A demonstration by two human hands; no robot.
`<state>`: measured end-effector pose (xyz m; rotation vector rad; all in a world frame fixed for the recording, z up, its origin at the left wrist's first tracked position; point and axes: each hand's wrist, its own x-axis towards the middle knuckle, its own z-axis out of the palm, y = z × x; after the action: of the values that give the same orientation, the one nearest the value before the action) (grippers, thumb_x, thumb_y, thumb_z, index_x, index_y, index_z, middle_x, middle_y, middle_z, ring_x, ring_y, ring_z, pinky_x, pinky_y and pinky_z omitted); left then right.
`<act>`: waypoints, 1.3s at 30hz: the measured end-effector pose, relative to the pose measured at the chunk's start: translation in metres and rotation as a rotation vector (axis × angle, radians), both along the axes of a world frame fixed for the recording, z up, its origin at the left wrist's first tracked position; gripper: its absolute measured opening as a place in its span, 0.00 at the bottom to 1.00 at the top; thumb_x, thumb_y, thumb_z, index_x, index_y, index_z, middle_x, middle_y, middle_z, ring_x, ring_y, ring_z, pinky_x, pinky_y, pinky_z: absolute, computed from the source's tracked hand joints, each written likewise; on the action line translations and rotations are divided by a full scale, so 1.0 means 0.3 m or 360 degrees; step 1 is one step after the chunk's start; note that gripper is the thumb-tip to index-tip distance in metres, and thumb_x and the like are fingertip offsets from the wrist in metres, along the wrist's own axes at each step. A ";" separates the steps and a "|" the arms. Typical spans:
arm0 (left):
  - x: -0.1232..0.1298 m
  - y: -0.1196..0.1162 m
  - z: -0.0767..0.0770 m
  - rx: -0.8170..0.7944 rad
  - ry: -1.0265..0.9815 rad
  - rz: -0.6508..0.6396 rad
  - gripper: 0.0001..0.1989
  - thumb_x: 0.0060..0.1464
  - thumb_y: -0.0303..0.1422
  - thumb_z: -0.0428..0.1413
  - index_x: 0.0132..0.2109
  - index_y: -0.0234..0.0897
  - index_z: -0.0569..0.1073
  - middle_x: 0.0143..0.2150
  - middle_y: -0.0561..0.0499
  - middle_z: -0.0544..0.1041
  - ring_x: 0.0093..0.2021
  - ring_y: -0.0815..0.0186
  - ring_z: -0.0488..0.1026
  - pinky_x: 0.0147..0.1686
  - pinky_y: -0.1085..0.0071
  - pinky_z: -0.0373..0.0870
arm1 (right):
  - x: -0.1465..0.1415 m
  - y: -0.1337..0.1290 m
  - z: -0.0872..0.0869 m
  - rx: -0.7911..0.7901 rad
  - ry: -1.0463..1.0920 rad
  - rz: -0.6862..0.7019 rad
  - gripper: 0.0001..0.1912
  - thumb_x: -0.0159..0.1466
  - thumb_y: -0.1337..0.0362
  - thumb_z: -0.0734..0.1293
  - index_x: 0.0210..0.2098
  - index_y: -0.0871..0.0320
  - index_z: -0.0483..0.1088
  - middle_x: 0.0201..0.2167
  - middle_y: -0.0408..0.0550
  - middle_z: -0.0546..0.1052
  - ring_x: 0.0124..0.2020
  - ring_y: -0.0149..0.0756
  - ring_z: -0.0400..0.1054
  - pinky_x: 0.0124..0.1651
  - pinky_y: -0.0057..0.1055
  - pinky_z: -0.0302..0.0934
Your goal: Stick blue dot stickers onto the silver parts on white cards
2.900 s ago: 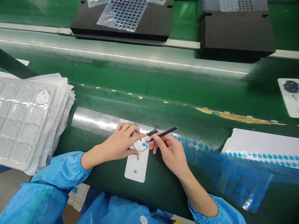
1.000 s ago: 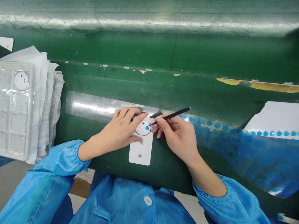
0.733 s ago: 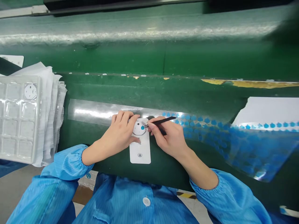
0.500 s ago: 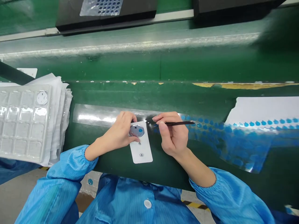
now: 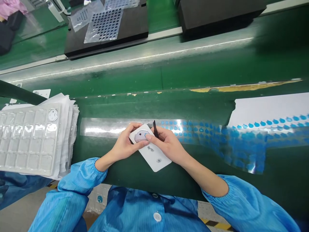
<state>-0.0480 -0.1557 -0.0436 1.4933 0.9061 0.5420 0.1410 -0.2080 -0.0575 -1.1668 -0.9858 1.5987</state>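
Note:
My left hand (image 5: 126, 141) is closed on the left edge of a white rounded card (image 5: 155, 162) with small dark printed marks, holding it tilted above the green bench. A shiny silvery octagonal plate (image 5: 139, 136) with small dark holes lies on the card's upper part, and my left thumb touches its lower edge. My right hand (image 5: 167, 141) has its thumb pressed on the plate's right side, over a small blue spot. Dark slim tweezers (image 5: 155, 129) stick up from between my right fingers; their lower part is hidden in the hand.
Clear film with rows of blue round stickers (image 5: 205, 132) runs along the bench to a white paper sheet (image 5: 270, 108). At left, a clear compartment tray (image 5: 29, 140) sits on stacked white sheets (image 5: 70, 129). Black blocks (image 5: 130, 27) stand at the back, one bearing dotted film (image 5: 105, 25).
My right hand has moved left from the film onto the card, its thumb now on the plate and the tweezers turned upright. The card has turned, its lower end swinging right. The view has shifted.

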 end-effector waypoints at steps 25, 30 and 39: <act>0.027 -0.023 0.001 -0.0619 -0.0667 0.0849 0.19 0.51 0.38 0.70 0.41 0.38 0.70 0.41 0.48 0.84 0.40 0.58 0.83 0.40 0.64 0.81 | -0.080 -0.045 -0.031 0.0650 -0.0592 0.0024 0.11 0.74 0.58 0.62 0.51 0.56 0.70 0.33 0.47 0.77 0.28 0.35 0.67 0.31 0.32 0.65; 0.000 0.037 0.008 -0.0471 -0.0788 0.1177 0.19 0.51 0.35 0.71 0.42 0.40 0.68 0.43 0.51 0.85 0.40 0.61 0.84 0.39 0.67 0.81 | -0.081 -0.039 -0.031 0.0677 -0.0596 0.0061 0.10 0.75 0.59 0.61 0.48 0.57 0.70 0.33 0.47 0.76 0.28 0.34 0.66 0.32 0.31 0.62; -0.018 0.093 0.030 -0.0562 -0.0614 0.1191 0.27 0.40 0.41 0.76 0.46 0.37 0.78 0.45 0.47 0.85 0.40 0.53 0.84 0.34 0.65 0.84 | -0.091 -0.026 -0.044 0.0647 -0.0664 -0.0020 0.08 0.70 0.59 0.66 0.43 0.56 0.71 0.28 0.43 0.73 0.26 0.33 0.64 0.32 0.30 0.61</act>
<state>-0.0533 -0.1277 -0.0347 0.6621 1.1656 1.1031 0.1136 -0.2159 -0.0706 -1.2315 -1.4874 1.0882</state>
